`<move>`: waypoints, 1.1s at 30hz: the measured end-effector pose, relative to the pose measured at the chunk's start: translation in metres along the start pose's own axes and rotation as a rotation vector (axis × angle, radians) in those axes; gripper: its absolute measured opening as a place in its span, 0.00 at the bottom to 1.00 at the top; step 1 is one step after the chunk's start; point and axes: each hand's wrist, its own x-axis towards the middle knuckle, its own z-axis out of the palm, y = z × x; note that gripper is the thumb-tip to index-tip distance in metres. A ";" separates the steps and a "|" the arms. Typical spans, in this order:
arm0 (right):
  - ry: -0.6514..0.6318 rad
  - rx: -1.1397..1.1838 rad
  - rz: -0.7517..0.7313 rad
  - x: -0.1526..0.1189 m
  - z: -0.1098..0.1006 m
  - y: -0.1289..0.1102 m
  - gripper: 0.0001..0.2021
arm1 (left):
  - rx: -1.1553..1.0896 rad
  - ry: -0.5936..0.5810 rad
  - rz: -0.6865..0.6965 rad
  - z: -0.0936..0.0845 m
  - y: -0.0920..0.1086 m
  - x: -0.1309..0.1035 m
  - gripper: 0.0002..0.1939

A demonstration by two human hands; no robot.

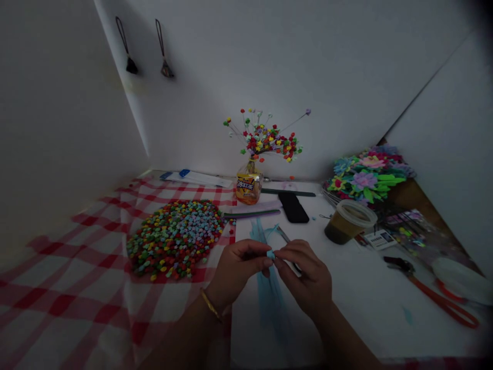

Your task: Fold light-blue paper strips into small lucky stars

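Note:
Between the fingertips of both hands is a small light-blue paper star [270,254]. My left hand [241,267] pinches it from the left, with a gold bracelet on the wrist. My right hand [306,275] grips it from the right with thumb and index finger. Beneath them lie long light-blue paper strips [271,303] on the white surface. A pair of metal scissors or tweezers [284,235] is partly hidden behind my right hand. Left of my hands spreads a large pile of multicoloured paper stars [177,239].
A bottle [248,187] holding stars on thin stems stands at the back, near a black phone [294,207]. To the right are a plastic cup of brown liquid [348,223], fuzzy flowers [365,177] and an orange strap [442,303]. A red-checked cloth [88,277] covers the left side.

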 end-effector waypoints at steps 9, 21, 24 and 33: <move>-0.092 0.404 0.459 -0.004 -0.005 0.007 0.06 | -0.018 -0.087 0.057 -0.006 -0.005 0.000 0.09; -0.181 0.674 0.792 -0.004 -0.004 0.006 0.08 | 0.017 -0.100 0.012 -0.004 -0.003 -0.002 0.10; -0.191 0.682 0.813 -0.004 -0.004 0.006 0.08 | 0.024 -0.106 0.012 -0.004 -0.003 -0.002 0.11; -0.246 0.807 0.909 -0.003 -0.005 0.005 0.11 | 0.117 -0.122 0.138 -0.006 -0.001 -0.002 0.07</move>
